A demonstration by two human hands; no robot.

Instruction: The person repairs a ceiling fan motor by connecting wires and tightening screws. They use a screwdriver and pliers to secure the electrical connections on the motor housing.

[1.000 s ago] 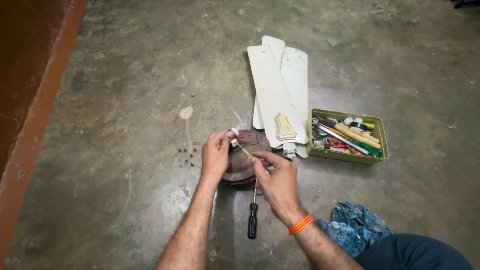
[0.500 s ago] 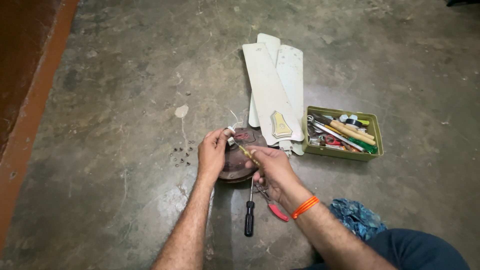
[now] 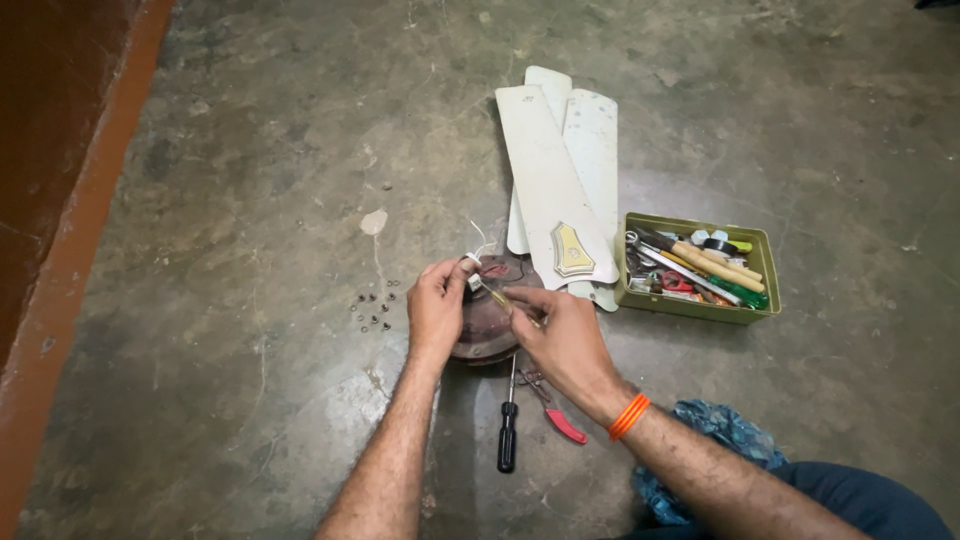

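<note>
The brown fan motor (image 3: 490, 325) sits on the concrete floor (image 3: 250, 200). The left hand (image 3: 437, 308) pinches a small white piece (image 3: 473, 281) over the motor's top; the right hand (image 3: 562, 335) grips a thin tool (image 3: 497, 297) pointed at it. Just below the motor lie a black screwdriver (image 3: 508, 428) and red-handled pliers (image 3: 556, 413). The white fan blades (image 3: 560, 180) and green toolbox (image 3: 697, 268) lie to its right, small screws (image 3: 372, 308) to its left.

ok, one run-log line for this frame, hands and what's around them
left hand: pinches small white part | right hand: holds thin tool to it | under: fan motor | floor: screwdriver, pliers, blades, toolbox
</note>
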